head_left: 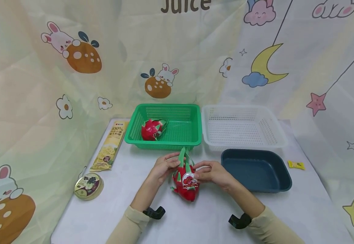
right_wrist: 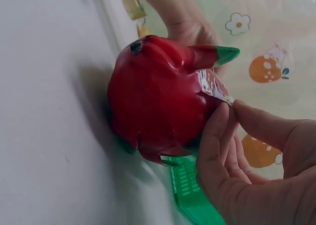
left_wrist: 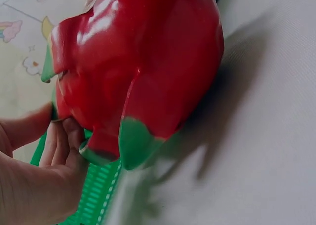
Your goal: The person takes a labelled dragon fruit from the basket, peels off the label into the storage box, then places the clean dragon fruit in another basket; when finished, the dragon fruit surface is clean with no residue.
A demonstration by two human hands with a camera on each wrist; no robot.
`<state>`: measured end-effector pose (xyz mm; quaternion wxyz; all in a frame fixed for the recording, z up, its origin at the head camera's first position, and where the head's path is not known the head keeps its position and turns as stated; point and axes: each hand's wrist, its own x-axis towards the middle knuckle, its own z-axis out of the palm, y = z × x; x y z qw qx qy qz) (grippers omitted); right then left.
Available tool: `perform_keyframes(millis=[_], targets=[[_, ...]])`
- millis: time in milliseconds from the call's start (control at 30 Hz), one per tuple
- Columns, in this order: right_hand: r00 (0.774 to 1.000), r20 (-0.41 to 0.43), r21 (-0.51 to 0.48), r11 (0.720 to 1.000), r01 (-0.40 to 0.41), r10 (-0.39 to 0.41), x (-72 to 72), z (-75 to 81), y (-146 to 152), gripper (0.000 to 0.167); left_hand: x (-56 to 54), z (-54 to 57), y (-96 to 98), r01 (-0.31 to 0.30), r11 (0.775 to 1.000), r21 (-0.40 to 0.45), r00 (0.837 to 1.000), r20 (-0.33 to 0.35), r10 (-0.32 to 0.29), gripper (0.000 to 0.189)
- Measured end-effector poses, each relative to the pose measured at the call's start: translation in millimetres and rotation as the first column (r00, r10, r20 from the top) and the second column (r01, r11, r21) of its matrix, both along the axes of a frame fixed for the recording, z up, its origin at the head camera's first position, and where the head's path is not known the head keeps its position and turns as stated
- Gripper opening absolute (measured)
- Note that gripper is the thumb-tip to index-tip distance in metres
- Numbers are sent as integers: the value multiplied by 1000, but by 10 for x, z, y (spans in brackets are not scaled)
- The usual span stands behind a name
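Observation:
A red toy dragon fruit [head_left: 186,194] with green leaf tips is held just above the white table, between both hands. My left hand [head_left: 165,167] grips it by the green leaves at its far end; the left wrist view shows the thumb and curled fingers there. A round picture sticker [head_left: 190,180] is on its upper side. My right hand [head_left: 212,173] pinches the sticker's edge between thumb and forefinger, and in the right wrist view that edge of the sticker [right_wrist: 213,84] stands off the red skin.
Behind the hands stands a green basket [head_left: 164,145] holding another dragon fruit [head_left: 151,130], beside a white basket [head_left: 244,144]. A dark blue tray [head_left: 256,169] and a yellow packet [head_left: 296,165] lie right. On the left are a pasta packet [head_left: 110,146] and a round tin [head_left: 88,186].

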<state>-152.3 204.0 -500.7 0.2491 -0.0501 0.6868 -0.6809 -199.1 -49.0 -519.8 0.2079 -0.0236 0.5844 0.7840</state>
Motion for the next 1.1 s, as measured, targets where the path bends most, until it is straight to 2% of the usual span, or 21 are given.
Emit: perform_keyframes(millis=[133, 367, 600, 867, 1100], targets=[[998, 60, -33, 999, 18, -16, 10, 9, -4, 48, -8, -17, -3, 6, 1000, 31, 1000, 2, -6, 50], [989, 146, -142, 989, 46, -26, 22, -15, -16, 50, -39, -87, 15, -22, 995, 94, 999, 31, 19, 49], [990, 143, -178, 983, 36, -10, 26, -39, -21, 43, -48, -113, 15, -32, 992, 124, 999, 33, 29, 49], [982, 190, -236, 971, 44, 2, 17, -90, -20, 40, -51, -130, 13, -51, 988, 148, 998, 53, 44, 49], [978, 208, -292, 954, 64, -2, 9, -87, -22, 40, -70, -127, 14, -57, 990, 133, 997, 60, 49, 49]])
